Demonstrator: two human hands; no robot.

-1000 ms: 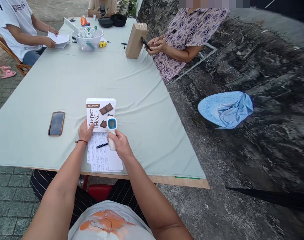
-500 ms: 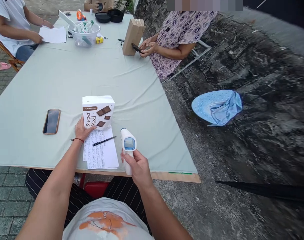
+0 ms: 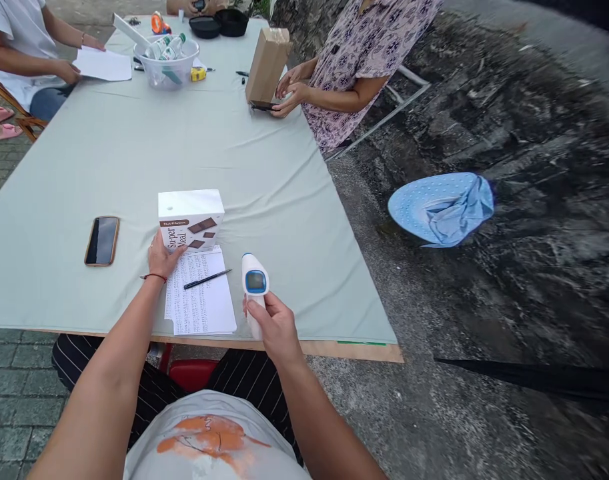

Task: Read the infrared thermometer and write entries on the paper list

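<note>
My left hand [image 3: 165, 256] holds the lower left side of a white "Su-per Meal" box [image 3: 191, 203], its thumb across the front. The box stands upright on the table at the far edge of some sheets of paper [image 3: 217, 307] with rows of small writing. A black pen [image 3: 207, 279] lies across the sheets. In my right hand [image 3: 277, 327] is a white infrared thermometer [image 3: 254, 267], gripped by its handle above the table's front edge. Its blue-framed screen faces me and looks dark.
A phone [image 3: 102, 241] lies left of the box. Farther back stand a clear plastic basin [image 3: 169, 73] with bottles, a yellow tape measure [image 3: 198, 73], a cardboard box [image 3: 267, 67] and black pans [image 3: 233, 23]. Co-workers sit around the table [image 3: 109, 160]. A blue hat [image 3: 441, 207] lies at right.
The white box has shifted slightly left with my left hand. The thermometer's screen has gone from light to dark. At the right, a co-worker's hands have lowered a phone towards the table.
</note>
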